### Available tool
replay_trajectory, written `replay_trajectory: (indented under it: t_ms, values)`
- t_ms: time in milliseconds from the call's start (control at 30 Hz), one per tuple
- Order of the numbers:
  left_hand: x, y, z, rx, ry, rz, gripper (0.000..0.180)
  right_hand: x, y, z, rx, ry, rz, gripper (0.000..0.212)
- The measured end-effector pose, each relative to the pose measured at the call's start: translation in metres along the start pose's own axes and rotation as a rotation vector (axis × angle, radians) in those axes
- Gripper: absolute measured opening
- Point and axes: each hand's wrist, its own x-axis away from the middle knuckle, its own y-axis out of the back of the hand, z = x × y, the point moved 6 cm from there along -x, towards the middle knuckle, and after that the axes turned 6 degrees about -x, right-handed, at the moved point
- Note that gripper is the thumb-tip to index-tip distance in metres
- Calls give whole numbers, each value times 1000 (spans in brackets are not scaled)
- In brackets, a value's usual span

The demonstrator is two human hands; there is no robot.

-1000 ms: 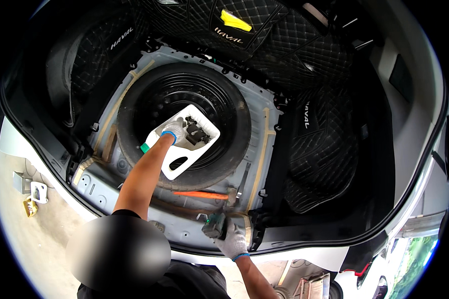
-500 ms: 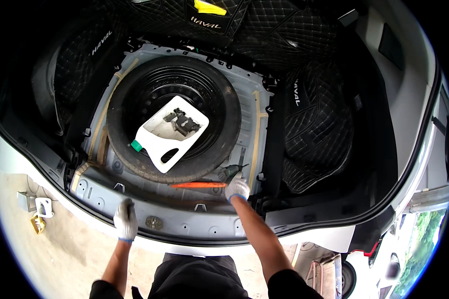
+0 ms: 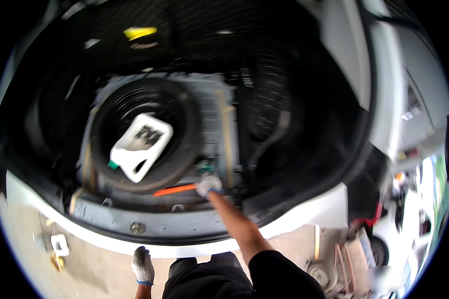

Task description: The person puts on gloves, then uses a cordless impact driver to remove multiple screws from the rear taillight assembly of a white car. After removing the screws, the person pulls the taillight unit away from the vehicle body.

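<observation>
My right hand [image 3: 208,185], in a white knit glove with a blue cuff, is low over the trunk floor by the spare wheel. Just beyond it lies a small green-and-dark drill-like tool [image 3: 203,167]. An orange bar [image 3: 174,190] runs left from beside this hand. Blur hides whether its fingers grip either one. My left hand [image 3: 143,266], gloved alike with dark-stained fingers, is curled closed outside the car, below the white bumper, and nothing shows in it. A cut-open white jug [image 3: 148,153] with a green cap holds dark small parts on the spare wheel [image 3: 187,157].
The grey trunk sill [image 3: 162,223] and white bumper [image 3: 279,238] lie between me and the wheel well. Black quilted lining [image 3: 269,104] covers the sides. At the left on the floor stand a white container [image 3: 60,245] and a yellowish object [image 3: 56,262]. A cart-like frame [image 3: 351,266] stands at the right.
The view has swung to the right and is blurred. My left hand has dropped back from the trunk sill to outside the bumper. My right hand remains beside the green tool and orange bar.
</observation>
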Motion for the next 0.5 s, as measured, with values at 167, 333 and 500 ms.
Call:
replay_trajectory:
  t_ms: [167, 333, 500]
  values:
    - [-20, -96, -58, 89, -306, 111, 26, 131, -42, 50, -578, 319, -226, 37]
    - [-1, -161, -147, 254, -293, 137, 38, 242, 5, 44, -1491, 257, 164, 45]
    - [61, -207, -192, 508, -282, 139, 35, 299, 76, -23, -1575, 380, 252, 54]
